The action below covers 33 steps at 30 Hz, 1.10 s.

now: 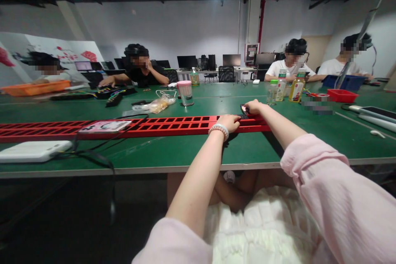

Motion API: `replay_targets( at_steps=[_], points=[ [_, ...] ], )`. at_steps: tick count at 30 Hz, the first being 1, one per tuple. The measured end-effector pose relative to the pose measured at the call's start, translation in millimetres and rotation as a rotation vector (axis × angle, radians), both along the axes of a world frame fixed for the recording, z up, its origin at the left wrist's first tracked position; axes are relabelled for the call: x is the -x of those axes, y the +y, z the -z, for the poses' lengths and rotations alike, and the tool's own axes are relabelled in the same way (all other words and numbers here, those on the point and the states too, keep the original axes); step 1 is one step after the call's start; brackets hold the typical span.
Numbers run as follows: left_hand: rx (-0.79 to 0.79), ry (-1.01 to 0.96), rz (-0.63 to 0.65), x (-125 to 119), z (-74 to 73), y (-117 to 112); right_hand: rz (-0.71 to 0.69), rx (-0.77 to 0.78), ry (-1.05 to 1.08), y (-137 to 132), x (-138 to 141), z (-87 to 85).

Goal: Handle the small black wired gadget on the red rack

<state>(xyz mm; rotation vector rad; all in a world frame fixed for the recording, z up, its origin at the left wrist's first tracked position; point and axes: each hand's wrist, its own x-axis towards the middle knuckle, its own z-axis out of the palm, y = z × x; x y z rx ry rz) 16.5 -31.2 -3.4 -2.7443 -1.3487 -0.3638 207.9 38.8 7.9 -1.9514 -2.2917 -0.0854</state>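
Note:
A long red slotted rail [173,131] lies across the green table in front of me. Near its right part, my right hand [254,107] reaches over the rail, fingers closed on a small black piece [243,109]. Just left of it, my left hand [228,123] bends down over the rail, with a beaded bracelet at the wrist. The left fingertips are together at the lower end of the same black piece. What exactly the piece is, I cannot make out, since the fingers partly cover it.
On the rail's left part lies a pink-and-white flat item [105,126] with black cables; a white power bank [35,151] sits nearby. Beyond stand a pink-lidded cup [185,94], drink bottles [281,86] and a red tray [342,95]. Several people sit across the table.

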Motion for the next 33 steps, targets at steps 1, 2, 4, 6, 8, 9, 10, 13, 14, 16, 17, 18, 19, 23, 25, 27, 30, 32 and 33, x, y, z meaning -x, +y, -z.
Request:
replay_targets(
  at_steps=[1, 2, 4, 6, 8, 9, 10, 13, 14, 16, 17, 18, 19, 23, 25, 27, 30, 32, 33],
  points=[
    [-0.001, 0.002, 0.001, -0.2, -0.2, 0.2, 0.011, 0.014, -0.003, -0.1, 1.0, 0.7],
    [-0.003, 0.005, 0.000, -0.3, -0.3, 0.4, 0.022, 0.036, -0.006, 0.1, 1.9, 1.1],
    [-0.005, 0.008, 0.000, -0.6, -0.1, 1.1, 0.026, 0.062, -0.023, 1.4, 3.4, 1.7],
    [-0.008, 0.006, 0.002, -0.9, 0.5, 2.1, 0.009, 0.063, -0.059, 3.8, 4.2, 2.5],
    [-0.009, 0.001, 0.005, -1.1, 1.4, 3.3, -0.003, 0.063, -0.090, 7.1, 4.7, 4.0],
    [-0.010, -0.001, 0.008, -1.1, 1.8, 3.8, -0.004, 0.063, -0.097, 8.9, 5.0, 5.1],
    [-0.011, -0.003, 0.011, -1.1, 2.2, 4.3, -0.001, 0.064, -0.097, 10.8, 5.3, 6.2],
    [-0.012, -0.006, 0.014, -0.8, 2.7, 4.7, 0.012, 0.066, -0.095, 15.3, 6.5, 9.4],
    [-0.010, -0.007, 0.012, -0.8, 2.6, 4.6, 0.014, 0.063, -0.099, 16.3, 6.9, 10.0],
    [-0.002, -0.010, 0.001, -0.7, 2.3, 4.3, 0.007, 0.052, -0.111, 17.2, 7.4, 10.6],
    [0.003, -0.010, -0.004, -0.7, 2.0, 4.0, 0.001, 0.045, -0.115, 17.3, 7.6, 10.6],
    [0.007, -0.011, -0.007, -0.7, 1.6, 3.8, -0.003, 0.040, -0.115, 17.3, 7.7, 10.2],
    [0.009, -0.011, -0.006, -0.7, 1.3, 3.5, 0.001, 0.037, -0.111, 17.4, 7.8, 9.6],
    [0.014, -0.014, -0.008, -0.6, -0.1, 2.5, 0.050, 0.074, -0.081, 19.2, 9.7, 4.5],
    [0.017, -0.012, -0.012, -0.5, -0.5, 2.1, 0.031, 0.114, -0.098, 20.1, 11.7, 1.0],
    [0.011, -0.008, -0.006, -0.3, -0.5, 2.1, -0.005, 0.140, -0.126, 19.5, 13.8, -2.0],
    [-0.008, -0.003, -0.004, 0.2, 0.1, 2.5, -0.025, 0.128, -0.129, 14.4, 15.6, -3.9],
    [-0.015, -0.003, 0.000, 0.6, 0.4, 2.4, -0.032, 0.094, -0.094, 10.0, 15.1, -3.8],
    [-0.016, -0.004, 0.004, 0.7, 0.5, 2.2, -0.038, 0.075, -0.072, 8.1, 14.4, -3.7]
  ],
)
